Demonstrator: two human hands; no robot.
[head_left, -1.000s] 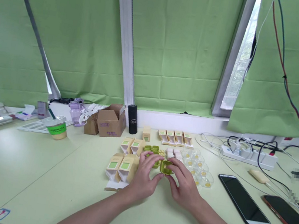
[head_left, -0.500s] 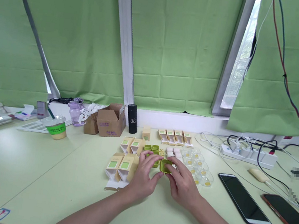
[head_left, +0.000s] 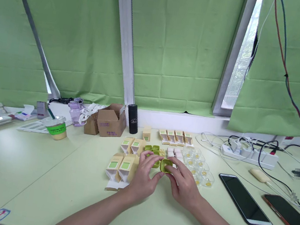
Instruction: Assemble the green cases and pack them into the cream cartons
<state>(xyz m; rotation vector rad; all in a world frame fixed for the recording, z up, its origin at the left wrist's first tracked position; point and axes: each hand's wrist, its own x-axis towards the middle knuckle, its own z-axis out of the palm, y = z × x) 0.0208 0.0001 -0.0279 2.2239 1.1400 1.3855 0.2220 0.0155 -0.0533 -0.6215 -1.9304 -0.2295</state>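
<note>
Between my hands is a small green square container (head_left: 163, 163), its hollow side facing me. The fingers and thumb of my left hand (head_left: 144, 177) grip its left edge. My right hand (head_left: 185, 185) holds it from the right, with a fingertip inside the hollow. Just behind are more green containers (head_left: 156, 148), small yellow pieces (head_left: 162, 152) and white and pinkish blocks (head_left: 174, 152), partly hidden by my hands. Clear plastic covers with yellow centres (head_left: 195, 164) stand in rows to the right. Open kraft paper boxes (head_left: 128, 164) with green labels are left of my left hand.
More kraft boxes (head_left: 176, 138) line the back. A black bottle (head_left: 132, 119), a cardboard carton (head_left: 110, 121) and a drink cup (head_left: 56, 128) stand farther left. Two phones, a white phone (head_left: 245, 200) and an orange-edged one (head_left: 290, 220), lie right, near a power strip (head_left: 249, 156) with cables.
Hardly anything differs. Both hands keep hold of the green container, which has shifted or tilted very slightly.
</note>
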